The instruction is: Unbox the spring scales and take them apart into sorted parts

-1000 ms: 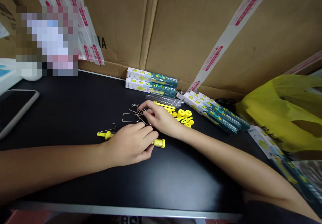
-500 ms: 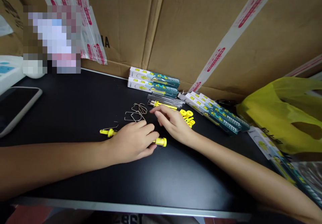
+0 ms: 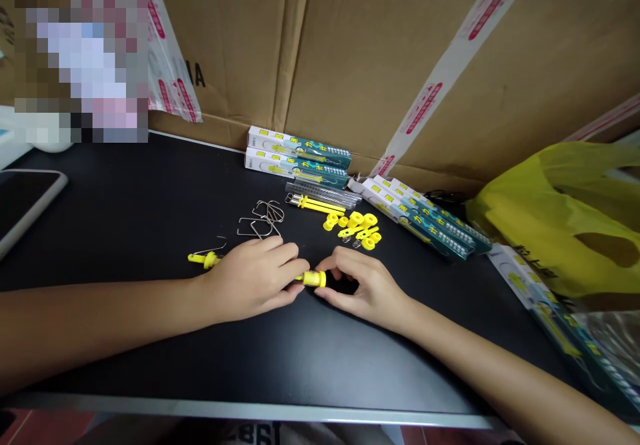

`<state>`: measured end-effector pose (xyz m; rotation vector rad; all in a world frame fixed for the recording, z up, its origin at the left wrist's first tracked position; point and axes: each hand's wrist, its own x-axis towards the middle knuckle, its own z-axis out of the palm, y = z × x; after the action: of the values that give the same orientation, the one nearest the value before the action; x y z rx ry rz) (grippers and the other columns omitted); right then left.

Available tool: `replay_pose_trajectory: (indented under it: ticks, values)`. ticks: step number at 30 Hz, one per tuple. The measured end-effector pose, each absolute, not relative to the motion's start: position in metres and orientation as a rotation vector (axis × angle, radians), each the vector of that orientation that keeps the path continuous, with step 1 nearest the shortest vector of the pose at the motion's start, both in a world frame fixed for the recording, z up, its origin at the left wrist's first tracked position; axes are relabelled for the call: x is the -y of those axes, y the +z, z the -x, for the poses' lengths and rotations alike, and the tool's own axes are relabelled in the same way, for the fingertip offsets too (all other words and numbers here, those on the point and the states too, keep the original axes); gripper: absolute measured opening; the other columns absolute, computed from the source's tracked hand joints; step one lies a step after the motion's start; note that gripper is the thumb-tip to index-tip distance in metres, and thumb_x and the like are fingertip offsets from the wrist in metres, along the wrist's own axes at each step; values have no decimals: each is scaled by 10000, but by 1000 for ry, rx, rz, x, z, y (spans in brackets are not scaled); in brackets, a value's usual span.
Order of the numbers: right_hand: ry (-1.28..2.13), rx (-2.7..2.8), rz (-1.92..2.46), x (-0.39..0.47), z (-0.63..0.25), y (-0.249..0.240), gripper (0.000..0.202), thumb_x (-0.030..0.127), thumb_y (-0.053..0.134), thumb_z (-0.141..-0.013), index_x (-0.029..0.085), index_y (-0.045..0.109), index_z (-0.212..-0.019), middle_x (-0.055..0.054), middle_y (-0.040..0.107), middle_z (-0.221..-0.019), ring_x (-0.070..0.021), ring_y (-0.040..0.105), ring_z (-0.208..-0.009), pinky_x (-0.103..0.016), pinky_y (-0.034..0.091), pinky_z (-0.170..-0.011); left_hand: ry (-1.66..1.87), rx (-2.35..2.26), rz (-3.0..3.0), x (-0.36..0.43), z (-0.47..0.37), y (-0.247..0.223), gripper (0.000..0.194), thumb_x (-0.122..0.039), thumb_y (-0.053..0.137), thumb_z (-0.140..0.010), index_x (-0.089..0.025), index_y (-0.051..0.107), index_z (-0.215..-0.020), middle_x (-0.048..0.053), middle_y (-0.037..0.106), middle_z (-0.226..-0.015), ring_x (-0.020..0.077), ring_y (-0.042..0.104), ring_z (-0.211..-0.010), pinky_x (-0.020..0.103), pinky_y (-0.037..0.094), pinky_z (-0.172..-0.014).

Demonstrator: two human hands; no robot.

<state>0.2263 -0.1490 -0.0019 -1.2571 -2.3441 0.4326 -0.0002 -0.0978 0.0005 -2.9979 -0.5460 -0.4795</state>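
Observation:
My left hand (image 3: 257, 278) lies on the black table (image 3: 125, 211) and grips a yellow plastic tube (image 3: 314, 278), whose capped end sticks out to the right. My right hand (image 3: 363, 281) rests just right of that cap, fingertips touching it. A second yellow piece with a wire hook (image 3: 205, 257) lies left of my left hand. Bent metal wire hooks (image 3: 261, 219) lie in a loose pile behind my left hand. Small yellow plastic parts (image 3: 357, 228) and yellow rods (image 3: 320, 205) sit behind my right hand.
Teal and white product boxes (image 3: 297, 155) stand against the cardboard cartons (image 3: 360, 51) at the back, more boxes (image 3: 425, 218) fan out to the right. A yellow plastic bag (image 3: 560, 218) fills the right side. A phone (image 3: 23, 201) lies at the far left.
My right hand has drawn back from the wire hooks toward me and now touches the cap of the yellow tube. My left hand has stayed on the tube.

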Motion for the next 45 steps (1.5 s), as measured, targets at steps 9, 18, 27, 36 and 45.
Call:
replay_pose_trajectory:
  ticks: [9,18,27,36,45]
  values:
    - [528,2282,1298,150,-230,0,166,328,585,-838,194,568,-935,2,507,-738,-117,472,-640,-246,384,-588,-532,599,2978,95,2,1,230,-292,434,-927,-185,613,-1025,30,584,-876,173,521,-807,292,415,-701]
    - [867,1892,1344,146,-234,3,153,326,573,-858,213,507,-939,9,529,-762,-105,460,-605,-236,395,-536,-563,654,2962,91,3,0,224,-296,446,-921,-191,609,-1032,25,584,-878,169,530,-817,290,417,-699]
    - [521,1766,1411,137,-250,13,247,302,615,-829,208,530,-1041,1,558,-773,-111,506,-607,-229,373,-496,-507,682,2964,90,2,1,224,-288,457,-913,-191,605,-1051,32,579,-905,178,523,-838,295,416,-713]
    - [-478,2039,1803,121,-297,40,237,203,538,-801,184,581,-1034,-74,606,-817,-229,572,-769,-337,448,-682,-495,678,2979,90,1,1,222,-258,464,-892,-192,611,-1044,32,580,-906,182,524,-841,302,419,-720]
    - [-388,2275,1906,113,-306,22,270,175,519,-797,168,595,-1057,-97,656,-924,-223,604,-751,-321,457,-653,-475,697,2975,91,0,2,238,-260,446,-894,-195,611,-1054,32,578,-907,189,527,-840,309,427,-713]
